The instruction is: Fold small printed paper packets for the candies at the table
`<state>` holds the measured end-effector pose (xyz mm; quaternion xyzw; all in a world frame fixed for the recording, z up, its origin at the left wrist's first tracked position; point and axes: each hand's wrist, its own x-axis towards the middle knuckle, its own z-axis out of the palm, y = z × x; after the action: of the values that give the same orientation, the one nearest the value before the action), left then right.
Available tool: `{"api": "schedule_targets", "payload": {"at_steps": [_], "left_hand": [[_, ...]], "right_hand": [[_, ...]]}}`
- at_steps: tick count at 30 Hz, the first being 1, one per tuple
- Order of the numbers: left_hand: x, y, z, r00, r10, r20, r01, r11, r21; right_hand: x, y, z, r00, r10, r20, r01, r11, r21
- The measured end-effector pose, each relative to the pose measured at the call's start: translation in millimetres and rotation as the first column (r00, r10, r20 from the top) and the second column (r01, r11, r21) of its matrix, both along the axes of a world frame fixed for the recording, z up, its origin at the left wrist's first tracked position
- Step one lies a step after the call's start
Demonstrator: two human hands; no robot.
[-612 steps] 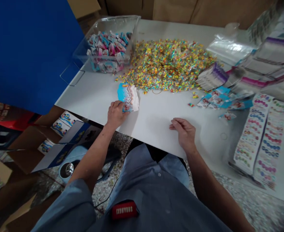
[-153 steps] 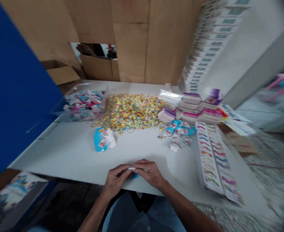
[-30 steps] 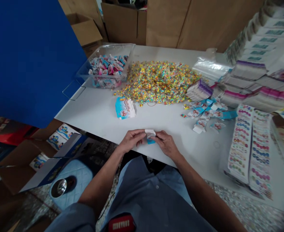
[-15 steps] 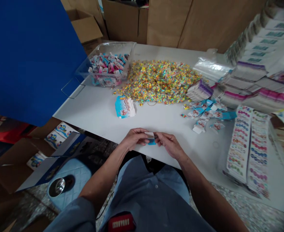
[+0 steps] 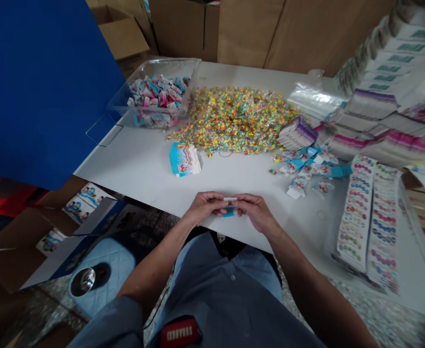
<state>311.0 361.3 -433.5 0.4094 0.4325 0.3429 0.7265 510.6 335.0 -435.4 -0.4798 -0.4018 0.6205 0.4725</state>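
From the head view, the left hand [image 5: 205,209] and right hand [image 5: 255,211] are pinching a small white-and-blue card [image 5: 229,206] just above the white table [image 5: 133,164]. A stack of cards [image 5: 184,160] is lying near a colourful packet pile [image 5: 234,121], a clear tub [image 5: 163,62] is sitting beside that pile, and cardboard boxes [image 5: 248,34] are standing behind the table.

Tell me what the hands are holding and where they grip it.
The left hand and right hand pinch a small white-and-blue paper piece from either side, by its side edges, between the fingertips. The fingers hide most of it.
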Motion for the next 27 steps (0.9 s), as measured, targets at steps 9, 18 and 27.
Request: {"api": "schedule_targets", "payload": {"at_steps": [9, 18, 27], "left_hand": [[-2.6, -11.8, -4.5, 0.999, 0.032, -0.020, -0.022, 0.923, 0.384], [-5.0, -9.6, -2.6, 0.995, -0.023, -0.097, 0.061, 0.906, 0.418], [-8.8, -7.8, -1.1, 0.990, -0.041, -0.135, 0.096, 0.899, 0.428]], "right_hand": [[7.8, -7.9, -9.7, 0.938, -0.106, 0.329, -0.106, 0.818, 0.566], [6.2, -6.2, -7.6, 0.921, -0.135, 0.364, -0.093, 0.833, 0.546], [8.0, -5.0, -8.2, 0.924, -0.100, 0.369, -0.128, 0.830, 0.544]]}}
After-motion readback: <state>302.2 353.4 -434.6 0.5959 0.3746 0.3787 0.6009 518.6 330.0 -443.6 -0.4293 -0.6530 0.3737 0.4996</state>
